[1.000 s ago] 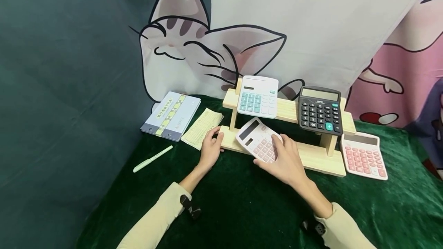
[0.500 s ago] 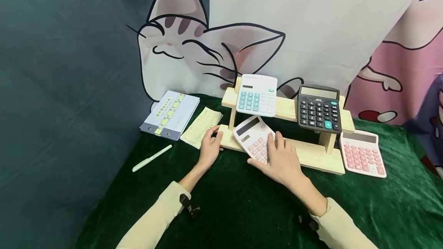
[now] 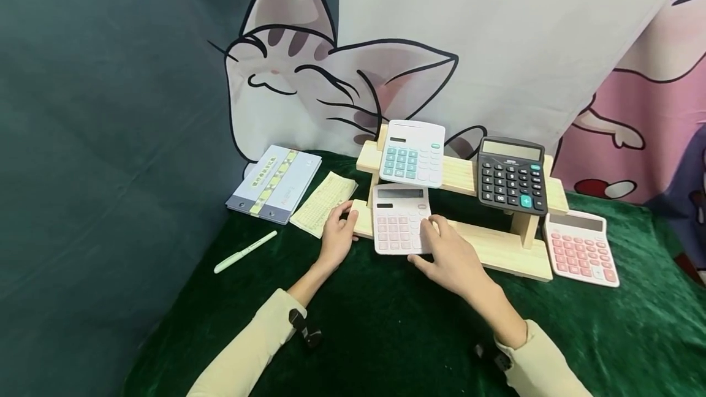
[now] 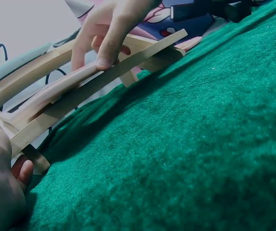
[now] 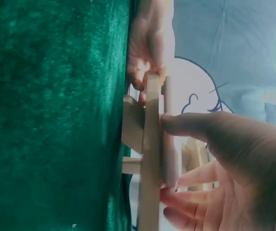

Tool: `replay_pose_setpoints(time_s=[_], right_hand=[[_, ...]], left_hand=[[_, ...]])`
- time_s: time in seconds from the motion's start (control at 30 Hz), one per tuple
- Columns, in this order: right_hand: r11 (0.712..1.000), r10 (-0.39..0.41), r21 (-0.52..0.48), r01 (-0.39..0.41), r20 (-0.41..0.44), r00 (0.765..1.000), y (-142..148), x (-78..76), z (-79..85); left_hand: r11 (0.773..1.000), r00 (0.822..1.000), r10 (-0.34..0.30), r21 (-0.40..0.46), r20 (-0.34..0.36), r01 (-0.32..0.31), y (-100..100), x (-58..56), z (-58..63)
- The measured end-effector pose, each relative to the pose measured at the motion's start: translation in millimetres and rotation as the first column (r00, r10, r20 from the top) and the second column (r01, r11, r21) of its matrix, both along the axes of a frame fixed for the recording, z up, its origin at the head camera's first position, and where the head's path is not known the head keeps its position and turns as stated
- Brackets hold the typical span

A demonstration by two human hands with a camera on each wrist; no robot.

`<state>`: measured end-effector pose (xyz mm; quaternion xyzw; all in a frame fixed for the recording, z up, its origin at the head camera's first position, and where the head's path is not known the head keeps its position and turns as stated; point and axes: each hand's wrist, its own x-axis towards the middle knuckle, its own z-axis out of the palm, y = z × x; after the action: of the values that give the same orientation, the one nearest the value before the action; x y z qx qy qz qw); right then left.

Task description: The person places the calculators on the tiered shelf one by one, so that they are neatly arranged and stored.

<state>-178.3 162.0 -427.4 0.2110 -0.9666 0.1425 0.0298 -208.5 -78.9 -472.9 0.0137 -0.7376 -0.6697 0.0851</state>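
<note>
In the head view, the pale pink calculator [image 3: 394,238] sits face up on the lower plank of a wooden stand [image 3: 496,247], just below a white calculator [image 3: 412,153]; its key markings are too small to read. The right hand [image 3: 452,259] has its grip partly closed on the lower right corner, thumb at the near edge, fingers bent against the side. The left hand [image 3: 336,241] curls its grip round the plank's left end. On the upper rail, the white calculator shows 00 on a turquoise key; the black calculator [image 3: 512,174] bears white digits, 0 and 00 among them, and a turquoise plus, its brand illegible. A pink-keyed calculator [image 3: 581,248] lies on the green tabletop [image 3: 386,348] right of the stand. Leftward are a notebook [image 3: 274,184] labelled in blurred Chinese characters, a yellow slip pad [image 3: 324,202] with fine print, and a pale green pen [image 3: 245,252].

In the left wrist view, the right thumb touches the calculator's edge above the plank.

In the right wrist view, thumb and fingers straddle the pale pink calculator, seen edge-on beside the plank
</note>
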Motion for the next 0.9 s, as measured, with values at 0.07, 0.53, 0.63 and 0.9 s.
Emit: replay_pose_setpoints(time_s=[0.07,0.53,0.63,0.9], right_hand=[[1.000,0.000,-0.020,0.000,-0.010,1.000,1,-0.5,-1.8],[0.995,0.097,0.005,-0.097,-0.124,0.987,-4,-10.4,-3.9],[0.998,0.063,0.000,-0.063,-0.135,0.989,-8,-9.3,-4.9],[0.999,0.003,-0.036,-0.009,-0.174,0.985,-24,-4.8,-12.2]], left_hand=[[1.000,1.000,-0.001,0.005,0.006,0.001,0,-4.6,-9.6],[1.000,1.000,0.014,0.017,-0.005,-0.014,-1,-15.5,-33.0],[1.000,1.000,0.012,0.010,-0.010,-0.012,-1,-15.8,-31.8],[1.000,1.000,0.022,0.001,-0.002,-0.022,0,-16.6,-33.9]])
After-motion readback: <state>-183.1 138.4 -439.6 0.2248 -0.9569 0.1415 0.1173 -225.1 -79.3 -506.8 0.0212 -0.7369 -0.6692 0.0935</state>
